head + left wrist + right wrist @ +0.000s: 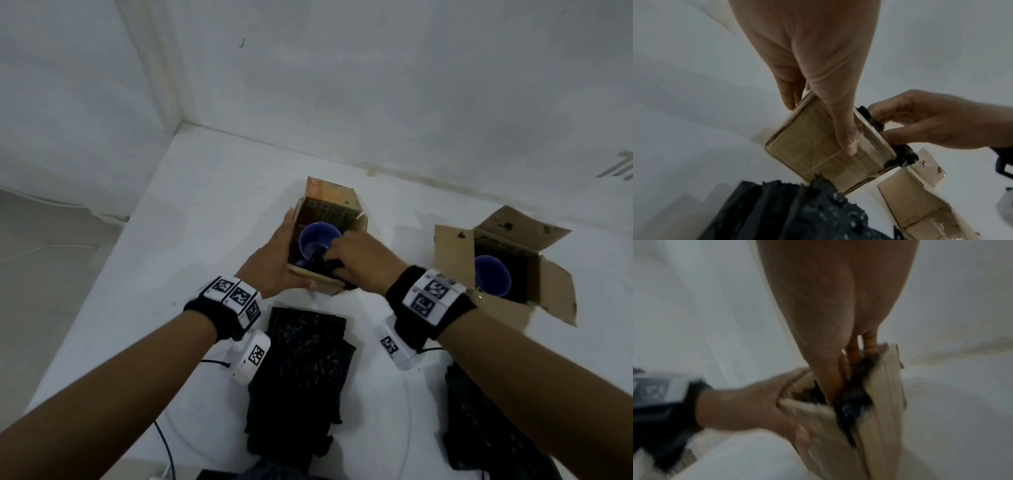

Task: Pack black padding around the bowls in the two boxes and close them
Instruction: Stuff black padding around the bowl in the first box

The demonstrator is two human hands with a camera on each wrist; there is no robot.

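On the white surface (205,212) stand two open cardboard boxes. The left box (329,202) holds a blue bowl (317,240); the right box (534,274) holds another blue bowl (493,274). Loose black padding (305,370) lies near them. The left hand (274,260) grips the left box by its near corner. The right hand (359,260) has fingers curled, probably around black padding inside this box.
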